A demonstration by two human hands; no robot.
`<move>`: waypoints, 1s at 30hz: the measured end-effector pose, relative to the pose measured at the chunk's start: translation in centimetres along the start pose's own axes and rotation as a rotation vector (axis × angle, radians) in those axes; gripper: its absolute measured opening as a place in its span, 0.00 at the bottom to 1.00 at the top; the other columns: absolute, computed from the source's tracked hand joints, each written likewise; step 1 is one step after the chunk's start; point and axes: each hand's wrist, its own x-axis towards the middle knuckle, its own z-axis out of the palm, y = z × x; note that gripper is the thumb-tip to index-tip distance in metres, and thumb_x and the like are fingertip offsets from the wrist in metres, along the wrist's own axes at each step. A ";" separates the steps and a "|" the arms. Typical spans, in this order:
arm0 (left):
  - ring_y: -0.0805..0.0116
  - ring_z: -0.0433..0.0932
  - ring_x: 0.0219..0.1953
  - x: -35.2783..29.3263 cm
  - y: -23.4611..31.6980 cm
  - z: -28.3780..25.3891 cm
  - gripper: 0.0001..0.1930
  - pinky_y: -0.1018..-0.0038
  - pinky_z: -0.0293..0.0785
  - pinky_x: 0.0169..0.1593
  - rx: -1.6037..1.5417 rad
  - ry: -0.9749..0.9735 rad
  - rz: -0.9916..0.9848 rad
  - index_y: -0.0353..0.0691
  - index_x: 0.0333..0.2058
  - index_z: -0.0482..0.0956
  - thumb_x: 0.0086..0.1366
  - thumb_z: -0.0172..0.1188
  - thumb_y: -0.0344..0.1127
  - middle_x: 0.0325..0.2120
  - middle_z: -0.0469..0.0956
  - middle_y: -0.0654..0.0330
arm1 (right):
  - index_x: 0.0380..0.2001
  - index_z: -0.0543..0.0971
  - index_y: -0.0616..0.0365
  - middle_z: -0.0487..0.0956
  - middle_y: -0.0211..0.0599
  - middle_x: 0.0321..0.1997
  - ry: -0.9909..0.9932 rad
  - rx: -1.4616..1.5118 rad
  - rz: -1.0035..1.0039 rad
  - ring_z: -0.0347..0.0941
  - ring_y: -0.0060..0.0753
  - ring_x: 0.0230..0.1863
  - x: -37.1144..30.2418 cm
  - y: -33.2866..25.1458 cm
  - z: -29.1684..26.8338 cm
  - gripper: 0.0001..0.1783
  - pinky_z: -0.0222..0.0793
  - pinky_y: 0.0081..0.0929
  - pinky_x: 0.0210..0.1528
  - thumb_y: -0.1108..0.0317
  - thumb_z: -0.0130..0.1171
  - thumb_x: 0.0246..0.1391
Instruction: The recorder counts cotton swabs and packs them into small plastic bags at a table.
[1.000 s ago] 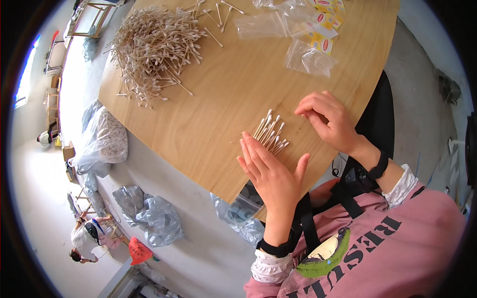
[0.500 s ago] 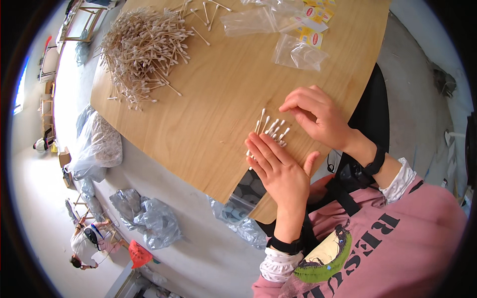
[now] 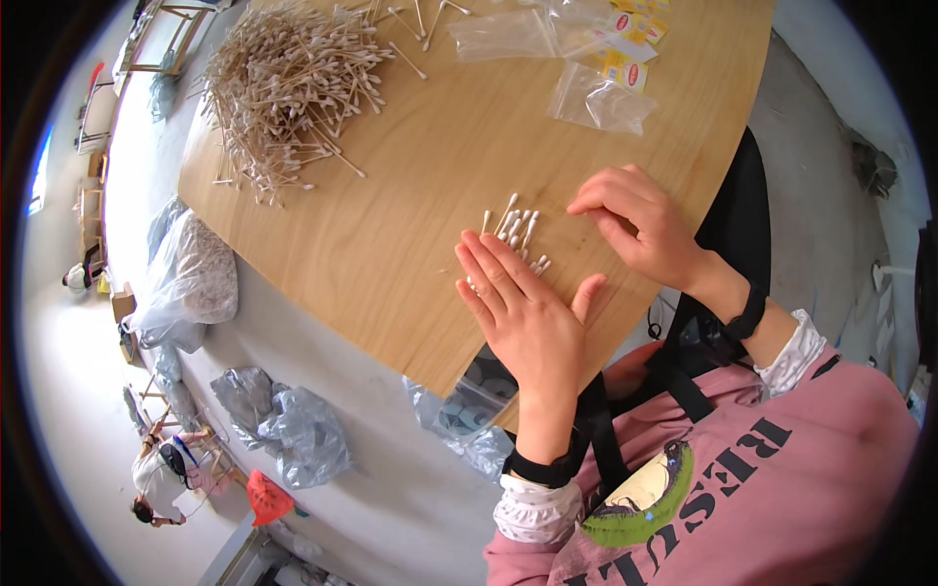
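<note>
A small row of cotton swabs [image 3: 515, 227] lies on the wooden table [image 3: 410, 195] near its front edge. My left hand [image 3: 528, 308] lies flat with fingers spread over the near ends of the swabs, hiding them. My right hand [image 3: 640, 225] hovers just right of the row, fingers curved and fingertips beside the swabs, holding nothing. Only the white tips of the swabs show beyond my left fingers.
A big loose heap of cotton swabs [image 3: 288, 83] covers the far left of the table. Several clear plastic bags [image 3: 596, 98] with yellow labels lie at the far right. Below the table edge, plastic sacks [image 3: 191, 283] sit on the floor. A person [image 3: 166, 474] crouches far left below.
My left hand has slid forward over the swabs, covering more of the row. My right hand stays at the row's right side.
</note>
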 end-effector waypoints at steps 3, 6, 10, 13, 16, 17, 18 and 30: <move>0.44 0.41 0.75 0.8 -0.8 -0.5 0.62 0.53 0.39 0.74 0.007 0.013 0.017 0.22 0.70 0.41 0.58 0.55 0.73 0.72 0.44 0.37 | 0.35 0.78 0.55 0.78 0.30 0.36 -0.006 -0.017 -0.014 0.72 0.38 0.36 -0.1 0.1 0.0 0.11 0.65 0.33 0.43 0.81 0.56 0.49; 0.44 0.42 0.75 1.3 -1.4 -1.1 0.63 0.51 0.37 0.74 -0.020 0.012 0.034 0.22 0.70 0.40 0.58 0.58 0.71 0.72 0.44 0.37 | 0.35 0.78 0.55 0.78 0.30 0.36 -0.003 -0.021 -0.025 0.72 0.37 0.36 -0.1 0.2 -0.1 0.11 0.65 0.32 0.43 0.81 0.56 0.49; 0.44 0.41 0.75 2.2 -1.7 -1.4 0.64 0.52 0.37 0.74 -0.022 0.029 0.004 0.21 0.69 0.42 0.55 0.56 0.74 0.72 0.45 0.37 | 0.35 0.78 0.55 0.78 0.30 0.36 -0.004 -0.012 -0.005 0.72 0.37 0.36 -0.1 0.1 -0.1 0.11 0.65 0.32 0.42 0.81 0.56 0.49; 0.43 0.41 0.75 2.0 -1.5 -0.7 0.63 0.51 0.37 0.74 0.007 0.022 0.016 0.21 0.69 0.42 0.57 0.55 0.74 0.72 0.44 0.36 | 0.35 0.78 0.55 0.78 0.30 0.36 0.005 -0.007 -0.019 0.73 0.37 0.37 0.1 0.1 0.1 0.11 0.65 0.32 0.42 0.81 0.57 0.48; 0.41 0.40 0.75 -0.2 0.2 0.3 0.63 0.50 0.37 0.74 0.000 -0.022 0.041 0.20 0.69 0.42 0.57 0.54 0.74 0.71 0.43 0.34 | 0.35 0.78 0.55 0.79 0.30 0.37 0.028 -0.010 -0.017 0.73 0.37 0.37 0.0 0.1 0.0 0.11 0.65 0.32 0.42 0.81 0.57 0.48; 0.41 0.39 0.75 -1.3 0.8 0.3 0.63 0.50 0.37 0.74 -0.004 -0.052 0.048 0.20 0.69 0.43 0.57 0.52 0.75 0.71 0.43 0.33 | 0.35 0.78 0.55 0.79 0.30 0.37 0.024 -0.009 -0.024 0.73 0.37 0.37 0.0 0.1 -0.1 0.11 0.66 0.32 0.42 0.81 0.57 0.48; 0.40 0.38 0.75 -2.2 1.3 0.2 0.64 0.51 0.38 0.74 -0.007 -0.078 0.054 0.19 0.68 0.44 0.56 0.51 0.76 0.71 0.42 0.33 | 0.35 0.78 0.55 0.79 0.30 0.37 0.017 -0.009 -0.033 0.73 0.37 0.37 0.0 0.2 0.0 0.11 0.66 0.33 0.42 0.81 0.57 0.48; 0.44 0.41 0.75 0.4 -0.6 -0.1 0.61 0.52 0.42 0.74 0.027 0.001 0.042 0.21 0.69 0.42 0.59 0.54 0.73 0.72 0.43 0.36 | 0.35 0.78 0.55 0.79 0.30 0.36 0.018 -0.024 -0.035 0.73 0.37 0.36 -0.1 0.3 0.2 0.11 0.65 0.32 0.42 0.81 0.57 0.49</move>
